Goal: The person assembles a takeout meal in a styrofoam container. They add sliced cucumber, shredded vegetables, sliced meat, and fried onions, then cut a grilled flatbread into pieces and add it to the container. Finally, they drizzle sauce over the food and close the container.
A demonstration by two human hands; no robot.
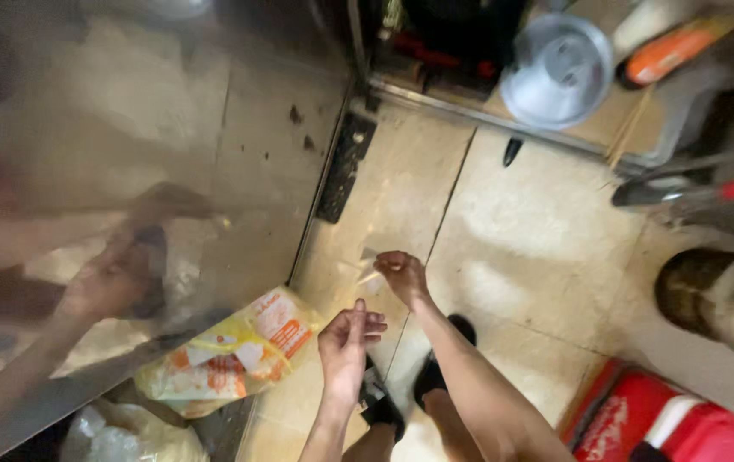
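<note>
My right hand point(401, 274) is stretched out over the beige tiled floor point(538, 248). Its fingers pinch a thin pale stick point(368, 278), and a scrap of clear film point(369, 257) sits at the fingertips. My left hand point(346, 342) hangs nearer to me, just below the right one, with its fingers loosely spread and nothing in them. The two hands are apart. Below them my black shoes point(435, 364) stand on the tiles.
A shiny steel panel point(127, 128) fills the left and mirrors my hands. At its foot lie a yellow, orange and white plastic bag point(230, 355) and a white bag point(127, 432). Farther off are a metal bowl point(558, 70), an orange bottle point(671, 51), wooden skewers point(628, 128), a dark pot point(709, 295) and a red crate point(666, 423).
</note>
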